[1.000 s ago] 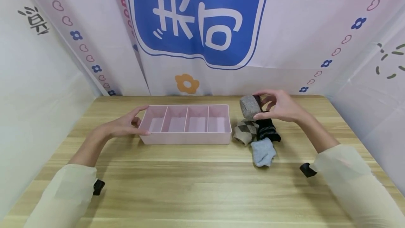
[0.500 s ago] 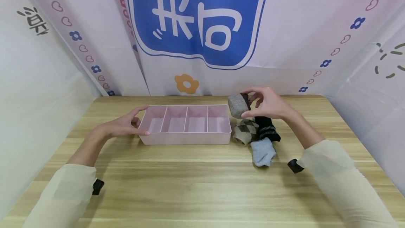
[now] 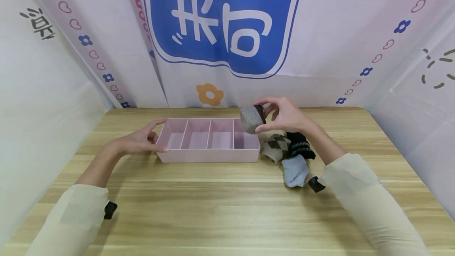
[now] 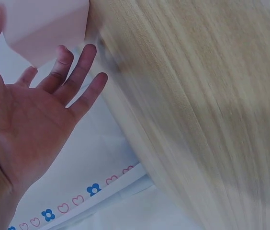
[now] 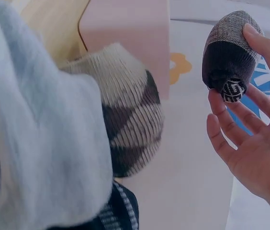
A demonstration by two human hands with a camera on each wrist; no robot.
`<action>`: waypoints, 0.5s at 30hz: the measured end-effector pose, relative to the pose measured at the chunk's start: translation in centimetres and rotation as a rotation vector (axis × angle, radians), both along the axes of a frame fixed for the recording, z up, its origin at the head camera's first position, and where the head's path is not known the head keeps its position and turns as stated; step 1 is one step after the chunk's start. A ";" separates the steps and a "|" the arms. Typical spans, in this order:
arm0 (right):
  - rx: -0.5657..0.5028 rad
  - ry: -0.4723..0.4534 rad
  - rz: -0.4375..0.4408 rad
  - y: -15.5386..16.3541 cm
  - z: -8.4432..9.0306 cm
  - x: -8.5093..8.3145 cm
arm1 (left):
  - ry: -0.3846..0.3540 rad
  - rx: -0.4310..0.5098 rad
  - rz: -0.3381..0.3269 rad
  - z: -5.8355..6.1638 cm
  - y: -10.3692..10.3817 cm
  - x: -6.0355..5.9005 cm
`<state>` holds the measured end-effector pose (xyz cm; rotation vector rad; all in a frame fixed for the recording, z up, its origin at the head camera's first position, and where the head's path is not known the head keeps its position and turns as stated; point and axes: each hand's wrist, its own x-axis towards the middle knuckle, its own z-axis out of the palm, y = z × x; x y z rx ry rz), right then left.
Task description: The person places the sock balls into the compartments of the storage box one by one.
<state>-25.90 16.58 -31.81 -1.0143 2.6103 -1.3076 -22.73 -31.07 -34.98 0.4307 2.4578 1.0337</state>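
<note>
A pink storage box (image 3: 209,156) with several compartments sits on the table. My left hand (image 3: 140,140) holds its left end, thumb at the front corner and index finger at the back; in the left wrist view the other fingers bend loosely off the box wall (image 4: 49,28). Between thumb and fingers, my right hand (image 3: 284,115) pinches a rolled sock (image 3: 251,119), grey with a dark end, above the box's rightmost compartment. Right of the box lie a beige argyle sock (image 3: 276,148), a black striped sock (image 3: 301,145) and a light grey sock (image 3: 296,171), bunched together.
The wooden table (image 3: 199,208) runs back to a printed cloth backdrop (image 3: 313,42), with white cloth sides at left and right. A black wrist device (image 3: 316,184) hangs below the right sleeve, close to the light grey sock.
My right hand has carried the rolled grey sock leftward, from above the other socks to over the box's right compartment. The left hand and box have stayed in place.
</note>
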 end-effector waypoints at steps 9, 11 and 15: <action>0.017 -0.017 0.025 -2.1 -0.4 0.2 | -0.017 0.011 0.011 0.0 0.2 0.0; 0.015 -0.017 0.031 -2.5 -0.4 0.2 | -0.016 0.012 0.011 0.0 0.2 0.0; 0.006 -0.026 0.047 -3.5 -0.4 0.1 | -0.015 0.022 0.011 -0.1 0.2 0.0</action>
